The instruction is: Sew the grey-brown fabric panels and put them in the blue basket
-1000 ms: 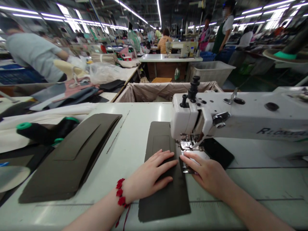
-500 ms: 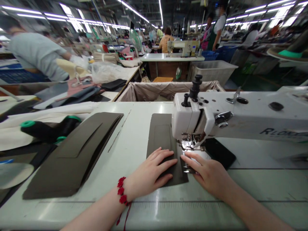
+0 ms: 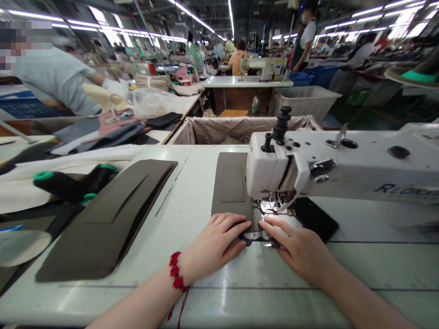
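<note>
Now: left hand (image 3: 216, 242) and right hand (image 3: 295, 249) lie apart, can't tell if they grip | small scissors (image 3: 255, 236) sit between them | dark brown flat piece (image 3: 231, 192) lies on the white table (image 3: 192, 269), right beside the sewing machine foot (image 3: 274, 208) | tip: keep fingers flat, away from the needle

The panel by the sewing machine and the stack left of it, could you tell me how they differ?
The panel looks single, the stack layered. The panel lies straight, the stack slanted. The left hand rests on the panel, none on the stack. Both are dark olive, each with an outlined patch.
</note>
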`<act>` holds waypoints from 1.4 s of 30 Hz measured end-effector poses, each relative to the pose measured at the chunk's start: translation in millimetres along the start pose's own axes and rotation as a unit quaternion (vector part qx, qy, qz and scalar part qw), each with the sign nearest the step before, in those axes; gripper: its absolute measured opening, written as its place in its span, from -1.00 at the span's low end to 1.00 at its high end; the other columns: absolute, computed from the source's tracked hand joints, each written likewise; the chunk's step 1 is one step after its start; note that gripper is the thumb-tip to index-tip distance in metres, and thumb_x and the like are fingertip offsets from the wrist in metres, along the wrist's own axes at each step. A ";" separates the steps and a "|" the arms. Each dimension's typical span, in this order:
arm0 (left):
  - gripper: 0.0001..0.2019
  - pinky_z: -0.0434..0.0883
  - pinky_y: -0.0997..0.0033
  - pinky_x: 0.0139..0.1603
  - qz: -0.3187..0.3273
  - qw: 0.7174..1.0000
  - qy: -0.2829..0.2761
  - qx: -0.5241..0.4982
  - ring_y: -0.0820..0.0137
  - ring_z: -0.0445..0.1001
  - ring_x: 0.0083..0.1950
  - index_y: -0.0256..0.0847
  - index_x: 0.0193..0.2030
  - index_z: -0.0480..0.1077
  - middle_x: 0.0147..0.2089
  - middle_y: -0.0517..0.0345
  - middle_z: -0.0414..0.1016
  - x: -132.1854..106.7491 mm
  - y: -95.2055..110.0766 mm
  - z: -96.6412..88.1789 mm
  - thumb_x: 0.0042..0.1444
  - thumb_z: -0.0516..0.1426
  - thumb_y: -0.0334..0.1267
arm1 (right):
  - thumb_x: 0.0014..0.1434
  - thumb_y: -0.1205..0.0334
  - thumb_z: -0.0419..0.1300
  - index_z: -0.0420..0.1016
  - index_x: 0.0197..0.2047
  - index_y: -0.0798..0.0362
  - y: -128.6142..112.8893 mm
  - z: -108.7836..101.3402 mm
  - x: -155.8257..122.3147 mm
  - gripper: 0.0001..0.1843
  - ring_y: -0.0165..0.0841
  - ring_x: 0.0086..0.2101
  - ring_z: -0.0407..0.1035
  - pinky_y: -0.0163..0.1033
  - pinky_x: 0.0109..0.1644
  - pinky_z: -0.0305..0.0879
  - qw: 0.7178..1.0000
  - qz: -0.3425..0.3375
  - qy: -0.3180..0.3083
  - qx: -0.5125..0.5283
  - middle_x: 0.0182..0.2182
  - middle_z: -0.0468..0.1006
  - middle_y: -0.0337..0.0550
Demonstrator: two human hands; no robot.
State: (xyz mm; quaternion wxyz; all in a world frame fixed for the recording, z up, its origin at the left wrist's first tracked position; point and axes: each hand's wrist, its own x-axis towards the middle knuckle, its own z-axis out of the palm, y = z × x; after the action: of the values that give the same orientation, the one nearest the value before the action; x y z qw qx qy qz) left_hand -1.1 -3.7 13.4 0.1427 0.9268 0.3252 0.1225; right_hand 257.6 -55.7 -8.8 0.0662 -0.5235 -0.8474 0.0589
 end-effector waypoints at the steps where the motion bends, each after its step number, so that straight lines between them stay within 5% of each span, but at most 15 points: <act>1: -0.59 0.29 0.13 0.22 -0.003 1.000 0.004 -0.001 0.22 0.29 0.20 0.00 0.29 0.21 0.24 0.08 0.29 0.3 -0.2 0.2 0.31 0.04 -0.16 | 0.17 0.40 0.03 0.11 0.36 -0.13 0.2 0.3 -0.2 -0.31 -0.24 -0.11 0.47 -0.08 -0.07 0.46 1.000 0.000 0.000 -0.001 0.31 0.19 -0.19; 13: -0.46 0.02 0.07 0.43 -0.034 0.999 0.007 0.028 0.26 -0.01 0.44 -0.04 0.40 -0.02 0.43 0.12 0.05 3.9 -9.6 10.8 0.34 -0.02 -0.06 | 0.19 0.40 0.02 0.08 0.38 -0.12 2.8 2.6 -1.3 -0.30 -0.26 -0.15 0.49 -0.09 -0.10 0.47 1.000 -0.005 0.004 0.002 0.32 0.18 -0.18; 42: -0.38 -0.07 0.06 0.46 -0.055 0.998 0.005 0.035 0.26 -0.18 0.48 -0.07 0.44 -0.16 0.47 0.14 -0.12 4.8 -8.8 10.7 0.34 -0.06 0.03 | 0.17 0.42 0.01 0.10 0.36 -0.10 3.5 3.4 -1.4 -0.31 -0.25 -0.09 0.46 -0.10 -0.04 0.44 1.000 -0.001 -0.001 0.014 0.34 0.14 -0.21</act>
State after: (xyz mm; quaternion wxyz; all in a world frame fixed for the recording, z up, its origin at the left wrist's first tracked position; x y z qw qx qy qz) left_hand 0.9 3.9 1.0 0.1148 0.9113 0.3804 0.1075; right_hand 260.7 -55.6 -12.9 0.0724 -0.5214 -0.8473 0.0713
